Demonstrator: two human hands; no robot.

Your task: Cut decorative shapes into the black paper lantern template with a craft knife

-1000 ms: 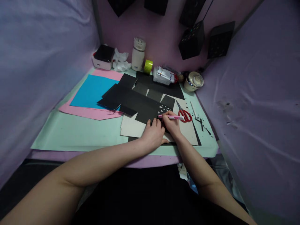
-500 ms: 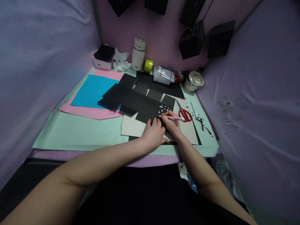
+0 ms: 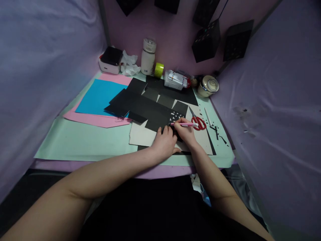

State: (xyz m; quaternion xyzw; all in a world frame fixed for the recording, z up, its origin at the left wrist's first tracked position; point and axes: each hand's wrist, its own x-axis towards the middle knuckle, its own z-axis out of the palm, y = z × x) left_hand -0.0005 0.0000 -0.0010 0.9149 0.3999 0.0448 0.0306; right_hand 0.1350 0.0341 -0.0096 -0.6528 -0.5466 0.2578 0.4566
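My right hand (image 3: 186, 131) is closed around a slim pink pen-shaped craft knife (image 3: 184, 124), its tip down at the black card (image 3: 152, 112). Small triangular cut-outs (image 3: 176, 116) in the card show white just beyond that tip. With fingers spread, my left hand (image 3: 164, 142) lies flat on the card's near edge, left of the knife. Beneath the card is a pale board (image 3: 141, 134), over further black sheets. Red-handled scissors (image 3: 198, 122) rest on the board, right of my right hand. The fine blade tip is too small to make out.
Dark scraps (image 3: 216, 132) and a white pen-like stick (image 3: 208, 116) lie at the right. Blue sheets (image 3: 100, 98) and pink sheets (image 3: 100, 121) are at the left. Along the back stand a white bottle (image 3: 147, 60), yellow tape (image 3: 158, 70), a clear box (image 3: 175, 80) and a lidded jar (image 3: 208, 86).
My right hand and the knife have shifted very slightly. My left hand keeps its place on the card.
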